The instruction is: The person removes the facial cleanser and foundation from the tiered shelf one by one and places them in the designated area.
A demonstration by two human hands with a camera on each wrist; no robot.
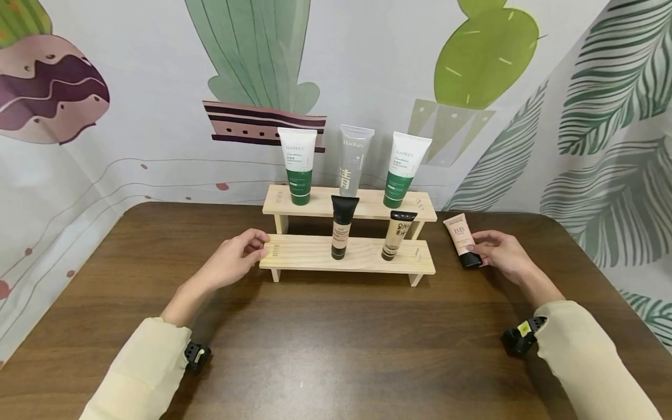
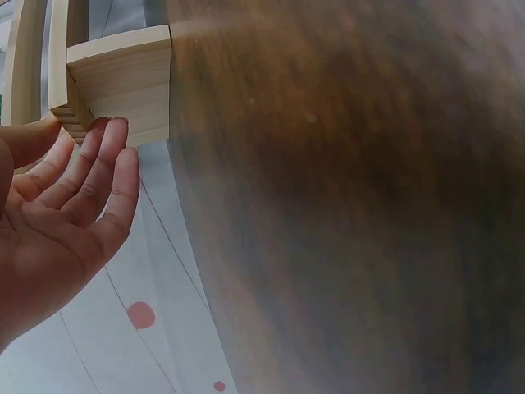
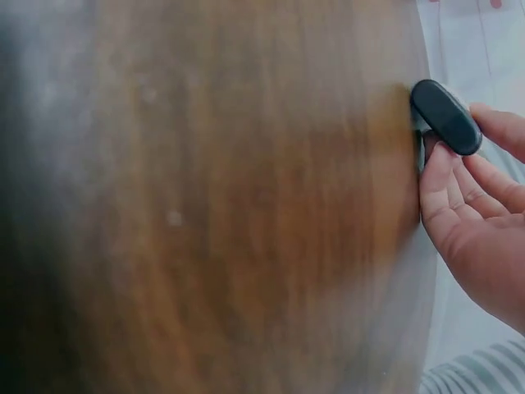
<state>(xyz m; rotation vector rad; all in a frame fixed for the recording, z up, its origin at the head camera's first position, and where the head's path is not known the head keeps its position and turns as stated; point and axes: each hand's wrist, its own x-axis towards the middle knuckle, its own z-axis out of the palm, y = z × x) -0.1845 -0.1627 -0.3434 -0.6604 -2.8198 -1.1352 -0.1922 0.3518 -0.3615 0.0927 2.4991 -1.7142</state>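
Observation:
My left hand (image 1: 238,256) pinches the left end of the lower step of a two-tier wooden display stand (image 1: 304,262), thumb on one face and fingertips at the other; the left wrist view shows the stand's end panel (image 2: 131,82). To the right of the stand, my right hand (image 1: 501,254) holds a pink BB cream tube (image 1: 459,233) by its black-capped end, cap toward me. The right wrist view shows that black cap (image 3: 447,117) between thumb and fingers. On the lower step stand a black-topped beige tube (image 1: 342,227) and a tilted gold tube (image 1: 397,236).
Two white-and-green tubes, one left (image 1: 298,166) and one right (image 1: 404,169), stand on the upper step with a grey translucent tube (image 1: 354,160) between them. A cactus-print cloth (image 1: 157,105) hangs behind the brown table (image 1: 336,344). Each wrist wears a black camera.

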